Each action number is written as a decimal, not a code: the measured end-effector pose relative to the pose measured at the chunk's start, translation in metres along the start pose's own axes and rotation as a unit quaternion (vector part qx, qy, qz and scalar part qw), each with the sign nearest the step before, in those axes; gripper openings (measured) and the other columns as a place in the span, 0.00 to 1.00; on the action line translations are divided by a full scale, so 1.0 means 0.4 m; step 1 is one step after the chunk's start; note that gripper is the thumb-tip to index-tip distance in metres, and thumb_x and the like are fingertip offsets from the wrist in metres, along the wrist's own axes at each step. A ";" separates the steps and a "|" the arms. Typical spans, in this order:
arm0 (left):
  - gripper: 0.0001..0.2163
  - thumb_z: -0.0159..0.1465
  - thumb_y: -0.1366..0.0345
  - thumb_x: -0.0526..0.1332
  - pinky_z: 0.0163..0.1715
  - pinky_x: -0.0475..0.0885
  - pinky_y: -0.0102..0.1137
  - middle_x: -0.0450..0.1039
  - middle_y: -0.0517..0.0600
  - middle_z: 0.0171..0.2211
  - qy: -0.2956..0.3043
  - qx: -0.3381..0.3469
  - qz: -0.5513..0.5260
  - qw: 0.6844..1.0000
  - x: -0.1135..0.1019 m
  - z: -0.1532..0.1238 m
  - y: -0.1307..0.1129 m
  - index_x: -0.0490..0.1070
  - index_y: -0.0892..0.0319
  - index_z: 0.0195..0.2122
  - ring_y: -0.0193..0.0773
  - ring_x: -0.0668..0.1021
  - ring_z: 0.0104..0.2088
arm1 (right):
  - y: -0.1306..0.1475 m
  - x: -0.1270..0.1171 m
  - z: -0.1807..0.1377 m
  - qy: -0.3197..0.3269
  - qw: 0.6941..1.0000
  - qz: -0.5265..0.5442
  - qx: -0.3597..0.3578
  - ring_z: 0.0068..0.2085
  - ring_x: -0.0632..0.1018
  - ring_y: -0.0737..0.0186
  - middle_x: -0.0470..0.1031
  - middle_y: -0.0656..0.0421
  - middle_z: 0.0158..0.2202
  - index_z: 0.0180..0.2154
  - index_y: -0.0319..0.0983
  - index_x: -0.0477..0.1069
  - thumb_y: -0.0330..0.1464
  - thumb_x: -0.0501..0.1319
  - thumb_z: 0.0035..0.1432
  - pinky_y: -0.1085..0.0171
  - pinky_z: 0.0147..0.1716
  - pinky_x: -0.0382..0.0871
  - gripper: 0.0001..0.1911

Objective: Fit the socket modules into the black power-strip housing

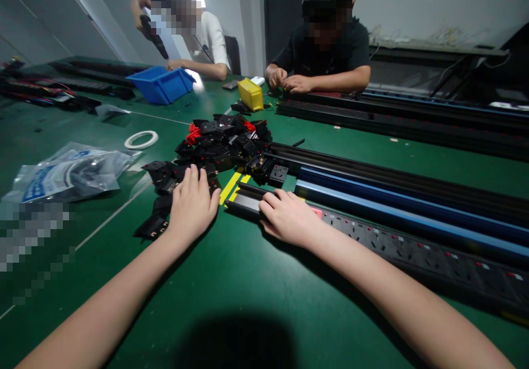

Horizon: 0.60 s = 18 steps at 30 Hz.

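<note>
My left hand [193,204] lies over the near edge of a pile of black socket modules [219,137], fingers stretched out and touching some of them; any grip under the palm is hidden. Red pieces show among the modules. With curled fingers, my right hand [289,215] grips the near end of a long black power strip [388,242]. Its fitted outlets carry small red parts and run off to the right, while the channel at its left end shows bare. A single socket module [278,175] sits just beyond my right hand.
Blue rails [372,199] lie parallel behind the strip. A tape roll [141,140] and a plastic bag [74,173] are at the left. Farther back stand a blue bin [159,87] and a yellow bin [250,95]. Two people work across the green table [231,292].
</note>
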<state>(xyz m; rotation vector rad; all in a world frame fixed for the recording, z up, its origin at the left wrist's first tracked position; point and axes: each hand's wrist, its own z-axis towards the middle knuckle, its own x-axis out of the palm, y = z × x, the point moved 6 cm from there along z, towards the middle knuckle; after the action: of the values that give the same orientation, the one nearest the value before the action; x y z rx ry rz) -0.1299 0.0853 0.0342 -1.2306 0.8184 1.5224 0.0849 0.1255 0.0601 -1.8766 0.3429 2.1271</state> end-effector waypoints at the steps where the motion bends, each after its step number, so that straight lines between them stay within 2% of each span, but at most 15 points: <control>1: 0.33 0.71 0.55 0.45 0.66 0.55 0.54 0.44 0.70 0.73 -0.025 0.011 0.001 1.000 0.001 0.004 -0.002 0.50 0.72 0.71 0.59 0.52 0.73 | 0.000 0.000 0.000 0.001 1.000 0.000 -0.001 0.49 0.74 0.48 0.73 0.50 0.48 0.46 0.35 0.70 0.37 0.55 0.69 0.54 0.45 0.70 0.13; 4: 0.30 0.71 0.56 0.46 0.64 0.58 0.55 0.48 0.67 0.73 -0.063 0.041 -0.009 0.997 0.000 0.024 0.009 0.55 0.67 0.70 0.60 0.55 0.72 | 0.000 -0.001 0.000 0.003 1.000 0.001 -0.001 0.49 0.73 0.48 0.73 0.49 0.48 0.47 0.35 0.70 0.36 0.54 0.69 0.54 0.45 0.70 0.13; 8: 0.28 0.71 0.55 0.48 0.64 0.58 0.53 0.54 0.64 0.71 -0.062 0.063 -0.022 0.996 -0.001 0.054 0.029 0.57 0.61 0.69 0.59 0.60 0.70 | 0.000 -0.003 0.000 0.001 1.000 0.004 0.001 0.49 0.73 0.48 0.73 0.49 0.48 0.47 0.35 0.70 0.36 0.55 0.69 0.54 0.44 0.70 0.12; 11: 0.28 0.70 0.55 0.49 0.64 0.56 0.54 0.55 0.67 0.70 -0.067 0.026 -0.028 0.997 -0.006 0.061 0.033 0.59 0.64 0.68 0.61 0.59 0.70 | 0.000 -0.005 0.000 -0.002 1.000 0.004 0.001 0.48 0.74 0.48 0.74 0.49 0.48 0.47 0.35 0.70 0.36 0.55 0.69 0.54 0.44 0.70 0.12; 14: 0.26 0.69 0.59 0.51 0.65 0.53 0.58 0.56 0.68 0.69 -0.097 -0.008 -0.045 0.994 -0.018 0.050 0.011 0.60 0.64 0.66 0.63 0.59 0.69 | 0.000 -0.005 0.000 0.006 1.000 0.007 0.000 0.48 0.74 0.49 0.74 0.49 0.48 0.48 0.35 0.70 0.36 0.55 0.69 0.54 0.43 0.70 0.13; 18: 0.22 0.68 0.66 0.49 0.63 0.62 0.50 0.63 0.61 0.64 -0.155 0.009 -0.169 0.973 -0.032 0.030 -0.038 0.61 0.56 0.63 0.52 0.65 0.65 | 0.001 -0.006 0.000 0.007 1.000 0.006 -0.002 0.49 0.74 0.48 0.74 0.48 0.49 0.49 0.35 0.70 0.36 0.55 0.69 0.54 0.43 0.70 0.13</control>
<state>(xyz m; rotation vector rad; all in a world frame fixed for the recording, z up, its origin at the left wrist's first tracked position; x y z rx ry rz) -0.1190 0.0976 0.0506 -1.0231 0.3924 1.3752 0.0851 0.1249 0.0626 -1.8959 0.3543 2.1251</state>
